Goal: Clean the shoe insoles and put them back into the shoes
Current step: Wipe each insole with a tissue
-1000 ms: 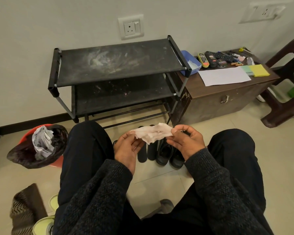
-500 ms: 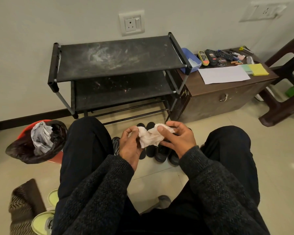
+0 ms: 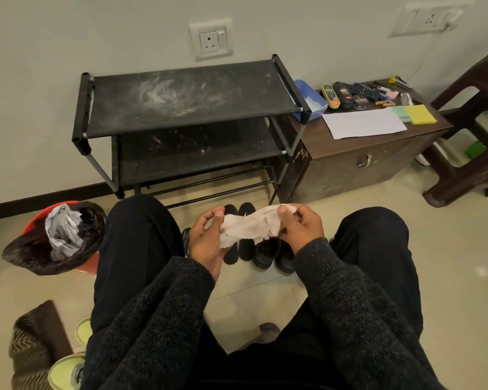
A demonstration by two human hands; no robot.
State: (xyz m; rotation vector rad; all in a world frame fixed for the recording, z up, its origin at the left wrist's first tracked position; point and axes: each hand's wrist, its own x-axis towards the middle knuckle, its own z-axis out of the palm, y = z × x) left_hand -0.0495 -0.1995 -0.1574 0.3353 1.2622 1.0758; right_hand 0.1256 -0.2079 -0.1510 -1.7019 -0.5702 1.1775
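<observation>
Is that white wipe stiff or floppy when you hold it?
Probably floppy: the wipe sags and crumples between the left hand and right hand. Likely light. Its ragged edge suggests it tears easily.

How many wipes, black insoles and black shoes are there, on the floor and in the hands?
Wipe: 1, pinched by the left hand and the right hand
Black insoles: 2
Black shoes: 2
Total: 5
A dark shape beside the left hand is too hidden to count.
</observation>
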